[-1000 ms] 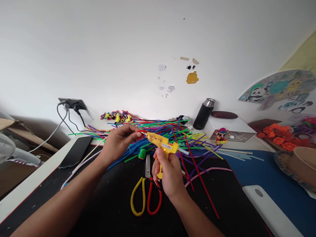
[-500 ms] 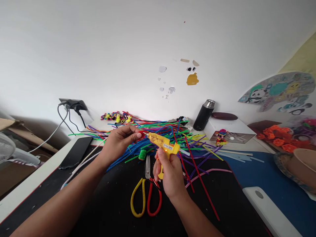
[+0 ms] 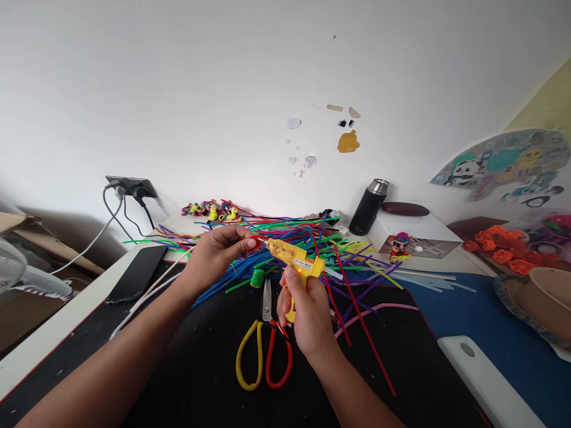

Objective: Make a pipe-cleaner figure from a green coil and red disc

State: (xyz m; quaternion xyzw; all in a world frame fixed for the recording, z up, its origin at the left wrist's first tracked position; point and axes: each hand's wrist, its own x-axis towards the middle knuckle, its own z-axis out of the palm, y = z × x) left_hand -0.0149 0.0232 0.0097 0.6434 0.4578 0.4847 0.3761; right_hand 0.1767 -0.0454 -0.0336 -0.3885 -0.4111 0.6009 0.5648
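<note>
My right hand (image 3: 307, 312) is wrapped round the handle of a yellow glue gun (image 3: 289, 254), whose small light glows and whose clear glue stick (image 3: 333, 273) juts from the back. The nozzle points left, right at a small red piece (image 3: 257, 239) that my left hand (image 3: 223, 249) pinches between thumb and fingers; the fingers hide most of it. Whether nozzle and piece touch I cannot tell. Below the hands lie scissors (image 3: 266, 306) with one yellow and one red handle. A small green fuzzy roll (image 3: 257, 278) sits just left of their blades.
Many coloured pipe cleaners (image 3: 250, 267) spread across the black mat (image 3: 191, 368). At left lies a black phone (image 3: 136, 276). Further back stand a dark flask (image 3: 368, 208), a white box (image 3: 414, 235) and a small fuzzy figure (image 3: 400, 246). A white device (image 3: 486, 380) lies at the right.
Almost nothing differs. Both hands hold the same pose, with the glue gun's nozzle still at the red piece; the whole view has shifted very slightly.
</note>
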